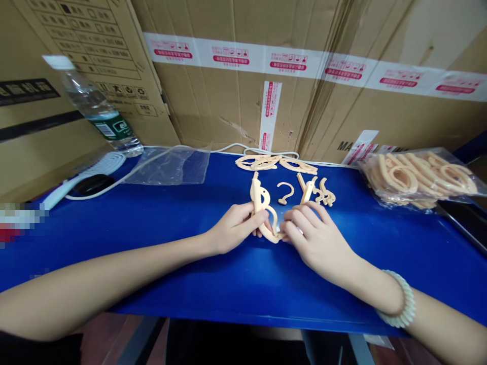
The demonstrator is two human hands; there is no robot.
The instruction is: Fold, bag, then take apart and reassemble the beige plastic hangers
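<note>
My left hand [236,229] is closed round a beige plastic folding hanger [260,198], its thumb lying across the front. The hanger stands roughly upright above the table, with its curved arms folded together. At its lower right end the fingers of my right hand [317,238] are pinched on the tip; they partly hide what they grip. Just beyond the hands lies a loose hanger hook [292,188]. Beside it, behind my right fingers, are straight bars [308,192] and several more hooks [326,192]. Flat hanger arms [258,162] rest farther back.
A clear bag of beige hanger parts [418,175] sits at the right. Cardboard boxes [213,96] wall off the back of the blue table [182,289]. At left are a water bottle [114,124], a clear plastic bag [175,167], a white handheld fan [95,167] and a cable.
</note>
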